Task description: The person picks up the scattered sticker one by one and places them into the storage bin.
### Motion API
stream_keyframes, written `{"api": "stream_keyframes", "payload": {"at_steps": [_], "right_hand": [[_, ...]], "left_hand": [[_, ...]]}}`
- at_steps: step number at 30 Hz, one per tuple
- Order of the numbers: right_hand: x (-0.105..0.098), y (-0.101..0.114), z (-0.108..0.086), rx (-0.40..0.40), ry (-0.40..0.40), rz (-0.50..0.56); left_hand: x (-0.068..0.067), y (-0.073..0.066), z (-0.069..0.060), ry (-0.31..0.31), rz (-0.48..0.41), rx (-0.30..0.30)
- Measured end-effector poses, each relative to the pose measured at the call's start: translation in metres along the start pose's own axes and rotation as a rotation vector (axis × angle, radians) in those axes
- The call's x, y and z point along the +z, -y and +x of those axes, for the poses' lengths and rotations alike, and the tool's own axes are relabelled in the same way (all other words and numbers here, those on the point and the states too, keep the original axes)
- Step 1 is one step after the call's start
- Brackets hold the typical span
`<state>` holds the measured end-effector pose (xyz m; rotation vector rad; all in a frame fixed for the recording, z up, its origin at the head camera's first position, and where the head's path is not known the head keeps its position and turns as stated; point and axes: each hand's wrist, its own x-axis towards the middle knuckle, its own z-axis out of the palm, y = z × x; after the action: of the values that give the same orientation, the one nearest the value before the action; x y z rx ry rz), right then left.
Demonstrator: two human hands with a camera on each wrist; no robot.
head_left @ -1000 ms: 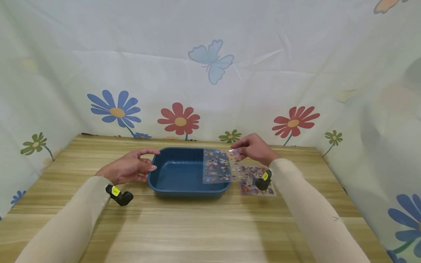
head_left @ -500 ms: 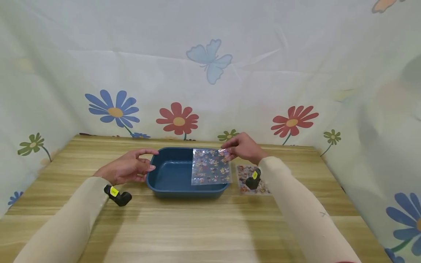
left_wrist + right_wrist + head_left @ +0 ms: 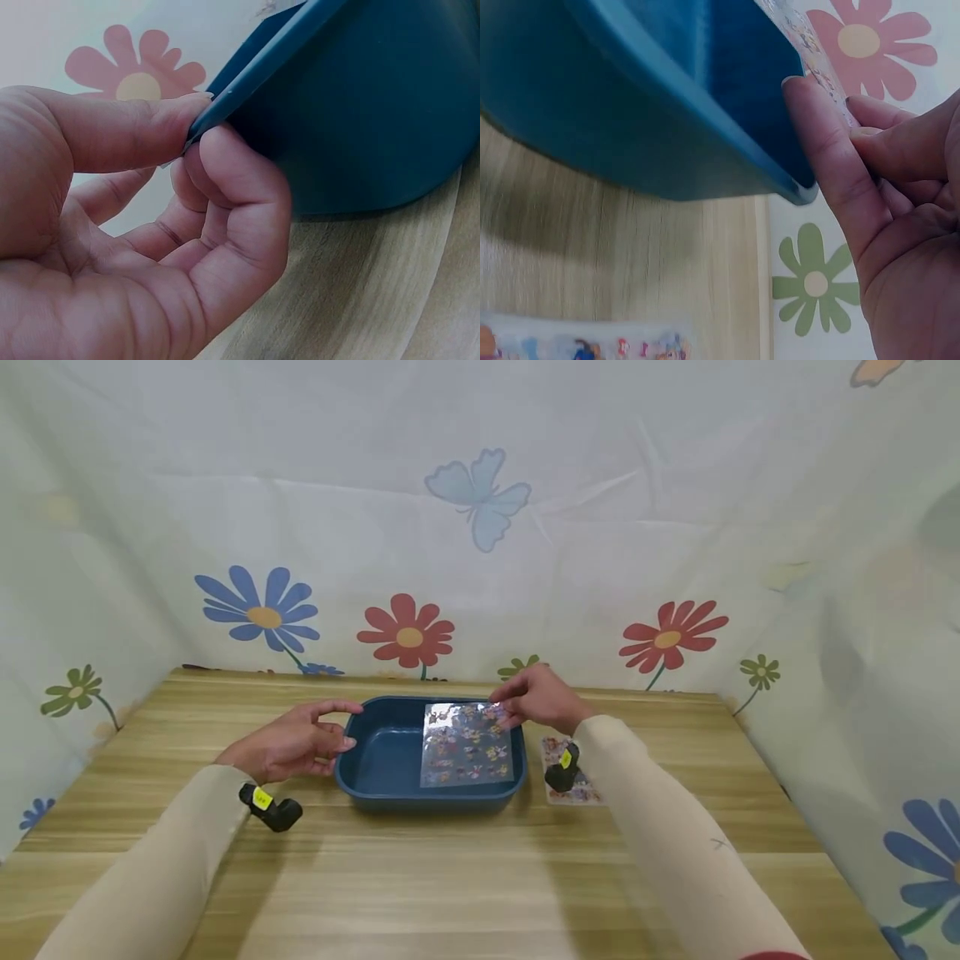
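A dark blue rectangular plastic tub [image 3: 427,804] sits on the wooden table. At its left end my left hand [image 3: 291,745] pinches the rim between thumb and curled fingers, plain in the left wrist view against the tub's wall [image 3: 360,127]. My right hand [image 3: 546,700] pinches the top right corner of a clear sticker sheet [image 3: 465,753] printed with small colourful figures. This sheet hangs over the right half of the tub. Seen from the right wrist, part of the sheet [image 3: 804,36] rises above the tub's rim [image 3: 682,94], with one fingertip close to that rim.
Another colourful sticker sheet [image 3: 557,750] lies on the table just right of the tub, partly covered by the right wrist's black camera [image 3: 562,768]. A flower-printed cloth [image 3: 337,527] hangs behind the table [image 3: 420,893] and at its sides.
My right hand has carried the sticker sheet leftward, from overlapping the tub's right edge to over its interior. More of the other sheet was visible earlier. The left hand stays on the rim.
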<state>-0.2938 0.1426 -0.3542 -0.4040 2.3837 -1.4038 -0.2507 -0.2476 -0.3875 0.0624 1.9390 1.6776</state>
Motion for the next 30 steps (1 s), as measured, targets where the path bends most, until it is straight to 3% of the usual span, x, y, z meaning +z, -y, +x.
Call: {"api": "stream_keyframes", "payload": {"at_steps": [9,30], "right_hand": [[0.012,0.008,0.006,0.035,0.011,-0.015],[0.033,0.008,0.017,0.008,0.048,-0.035]], "left_hand": [[0.0,0.001,0.0,0.002,0.022,-0.005],[0.0,-0.001,0.0,-0.015,0.014,-0.033]]}}
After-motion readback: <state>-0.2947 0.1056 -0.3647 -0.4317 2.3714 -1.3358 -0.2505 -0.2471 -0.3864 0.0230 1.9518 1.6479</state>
